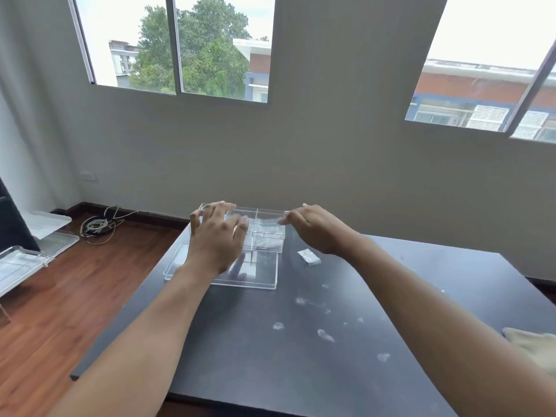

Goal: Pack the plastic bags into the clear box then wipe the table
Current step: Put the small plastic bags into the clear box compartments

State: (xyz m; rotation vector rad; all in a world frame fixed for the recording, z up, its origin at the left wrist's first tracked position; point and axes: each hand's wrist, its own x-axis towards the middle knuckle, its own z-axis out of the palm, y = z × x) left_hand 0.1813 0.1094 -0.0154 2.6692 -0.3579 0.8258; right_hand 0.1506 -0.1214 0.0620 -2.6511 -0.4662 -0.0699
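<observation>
clear box (264, 233): transparent glossy plastic
bench (240, 341): dark, matt, smudged
floor (60, 296): glossy wood
cloth (532, 344): pale, soft

Daylight is pouring in through the windows (180, 46) — the sky in them is blowing out to near white, while the wall (331, 145) below them is sitting in flat grey shade. The dark table (240, 356) below the windows is picking up a soft sheen and is reflecting pale patches near its middle. Shadows are staying faint and diffuse. Wide-angle distortion is bending the window frames outward toward the edges. The left hand (215, 236) is smearing slightly with motion blur — its fingertips are looking soft — and overall detail is looking mildly soft.
</observation>
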